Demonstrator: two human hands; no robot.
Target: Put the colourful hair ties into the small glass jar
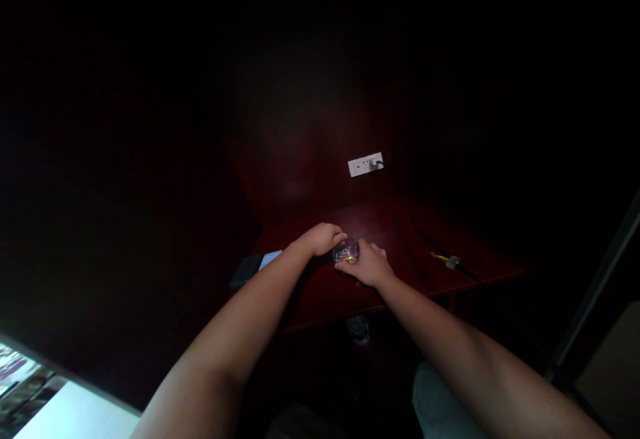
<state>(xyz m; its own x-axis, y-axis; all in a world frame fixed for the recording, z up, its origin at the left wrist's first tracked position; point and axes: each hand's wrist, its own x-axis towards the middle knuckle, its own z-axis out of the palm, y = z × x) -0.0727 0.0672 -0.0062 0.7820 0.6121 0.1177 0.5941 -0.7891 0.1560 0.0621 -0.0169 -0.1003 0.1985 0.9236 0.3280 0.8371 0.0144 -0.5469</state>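
Note:
A small round clear container [346,251] with coloured paper clips inside sits on a dark red wooden table [400,279]. My left hand [325,237] is curled closed against the container's upper left side. My right hand [367,264] wraps round its lower right side, thumb along the near rim. Both arms reach out from the bottom of the view. The room is very dark.
A white wall socket [365,164] with a plug sits above the table; its black cable [423,232] runs down to a yellow-ended connector [449,261] at the right. A dark phone [253,267] lies at the table's left edge. A shoe [358,329] shows below the table.

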